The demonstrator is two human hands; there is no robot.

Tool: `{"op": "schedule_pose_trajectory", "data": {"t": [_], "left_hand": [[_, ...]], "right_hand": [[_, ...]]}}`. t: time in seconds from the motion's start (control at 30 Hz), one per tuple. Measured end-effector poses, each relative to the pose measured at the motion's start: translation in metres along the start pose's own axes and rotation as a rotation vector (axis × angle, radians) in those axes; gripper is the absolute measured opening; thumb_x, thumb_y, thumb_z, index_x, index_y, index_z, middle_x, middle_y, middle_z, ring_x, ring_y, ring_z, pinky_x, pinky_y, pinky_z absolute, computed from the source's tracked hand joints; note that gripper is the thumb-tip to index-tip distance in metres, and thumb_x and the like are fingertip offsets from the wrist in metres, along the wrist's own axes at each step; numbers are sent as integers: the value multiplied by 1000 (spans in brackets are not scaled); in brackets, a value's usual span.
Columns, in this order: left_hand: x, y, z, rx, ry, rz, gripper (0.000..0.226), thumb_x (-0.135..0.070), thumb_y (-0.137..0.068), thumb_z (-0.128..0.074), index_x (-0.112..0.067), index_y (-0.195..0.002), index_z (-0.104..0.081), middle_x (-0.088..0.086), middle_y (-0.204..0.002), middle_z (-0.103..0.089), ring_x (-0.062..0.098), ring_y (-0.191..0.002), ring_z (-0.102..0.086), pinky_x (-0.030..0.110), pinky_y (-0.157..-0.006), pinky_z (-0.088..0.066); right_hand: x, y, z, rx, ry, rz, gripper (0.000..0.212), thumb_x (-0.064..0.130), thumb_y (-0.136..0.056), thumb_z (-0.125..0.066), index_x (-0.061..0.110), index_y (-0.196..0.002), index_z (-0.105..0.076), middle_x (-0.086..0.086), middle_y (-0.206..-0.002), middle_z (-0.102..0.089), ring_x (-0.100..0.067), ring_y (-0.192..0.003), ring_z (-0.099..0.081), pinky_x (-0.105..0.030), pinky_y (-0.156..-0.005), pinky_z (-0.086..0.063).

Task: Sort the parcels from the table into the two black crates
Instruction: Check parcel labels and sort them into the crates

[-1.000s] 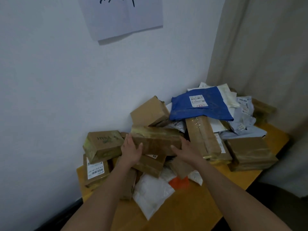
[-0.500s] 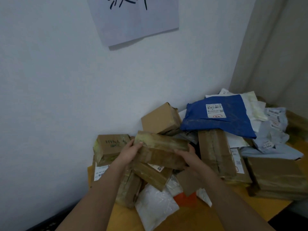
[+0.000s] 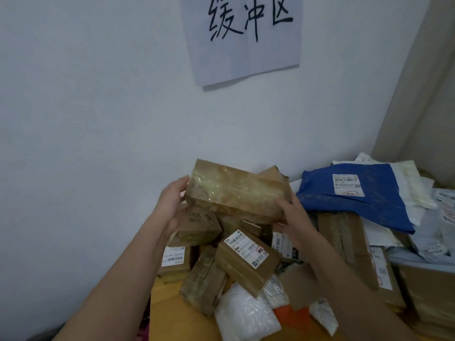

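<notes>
Two hands, the left hand (image 3: 172,203) and right hand (image 3: 291,212), grip a taped box (image 3: 236,190) by its ends, now lifted clear above the bench (image 3: 167,306) pile, ready for carrying to a crate.

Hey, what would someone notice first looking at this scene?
Probably the long taped cardboard box, held up at its two ends by the left hand and right hand over the parcel pile. Next, the bright blue mailer bag at right, and the handwritten paper sign on the wall above.
</notes>
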State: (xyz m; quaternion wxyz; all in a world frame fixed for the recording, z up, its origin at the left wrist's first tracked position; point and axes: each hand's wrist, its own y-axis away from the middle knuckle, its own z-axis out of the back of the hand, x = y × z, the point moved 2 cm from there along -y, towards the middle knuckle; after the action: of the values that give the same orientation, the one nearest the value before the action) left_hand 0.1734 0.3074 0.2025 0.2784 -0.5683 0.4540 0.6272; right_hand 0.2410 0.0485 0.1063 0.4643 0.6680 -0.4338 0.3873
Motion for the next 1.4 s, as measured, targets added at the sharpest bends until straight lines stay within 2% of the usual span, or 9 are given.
{"op": "schedule_pose_trajectory", "data": {"t": [0.17,0.37,0.63,0.87,0.97,1.07,1.17,1.3,1.4], "left_hand": [[-21,9,15,-23,2,-70,21,-36,-95,-56,-21,-102,-68,2,-102,-64,18,-89,-60,40,-86,-50],[-28,23,15,-65,-2,-129,39,-46,-98,-50,-16,-122,-56,1,-117,-60,18,-105,-58,40,-85,-53],[-23,32,12,-57,-7,-166,30,-54,-96,-48,-25,-106,-50,-14,-107,-52,11,-108,-48,40,-102,-29],[-23,36,10,-48,20,-196,20,-38,-96,-58,-22,-107,-56,-5,-118,-60,12,-115,-53,45,-111,-33],[-22,39,9,-25,-17,-145,26,-31,-93,-64,-17,-113,-57,4,-117,-62,24,-114,-58,43,-96,-50],[-12,44,2,24,-129,-30,53,-39,-89,-68,-15,-130,-44,12,-120,-57,30,-103,-63,40,-80,-56],[9,50,-6,134,-93,112,65,-43,-84,-72,-31,-134,-32,14,-120,-55,34,-103,-63,48,-77,-59],[40,61,-23,260,-3,234,70,-37,-71,-79,-14,-130,-48,13,-120,-62,28,-104,-66,47,-73,-60],[57,69,-35,285,68,260,70,-24,-65,-81,-7,-122,-44,14,-112,-66,26,-91,-72,54,-74,-59]], "right_hand": [[20,13,-17,15,23,40,46,39,-97,-56,31,-141,-47,-4,-132,-57,-25,-113,-60,-37,-75,-58],[35,26,-22,24,-52,63,39,42,-100,-51,35,-138,-49,3,-131,-55,-23,-118,-54,-52,-99,-49],[41,34,-21,15,68,174,46,54,-93,-56,48,-137,-44,10,-131,-58,-18,-122,-55,-52,-105,-44],[45,46,-14,18,68,184,33,48,-93,-58,51,-123,-46,9,-127,-62,-19,-120,-58,-50,-106,-45],[53,53,-12,20,19,212,32,42,-95,-57,54,-123,-47,8,-132,-58,-21,-123,-54,-54,-102,-47],[64,55,-11,-23,-2,266,37,35,-98,-55,47,-131,-43,9,-125,-58,-18,-117,-57,-53,-94,-53],[78,54,-9,-109,32,328,32,32,-100,-54,43,-129,-48,7,-122,-58,-14,-114,-57,-50,-93,-55],[93,52,-15,-135,56,367,30,26,-102,-51,38,-130,-53,4,-115,-63,-12,-108,-60,-49,-93,-55],[100,54,-22,-117,106,430,31,27,-104,-47,39,-133,-50,3,-111,-66,-10,-101,-64,-46,-93,-56]]}}
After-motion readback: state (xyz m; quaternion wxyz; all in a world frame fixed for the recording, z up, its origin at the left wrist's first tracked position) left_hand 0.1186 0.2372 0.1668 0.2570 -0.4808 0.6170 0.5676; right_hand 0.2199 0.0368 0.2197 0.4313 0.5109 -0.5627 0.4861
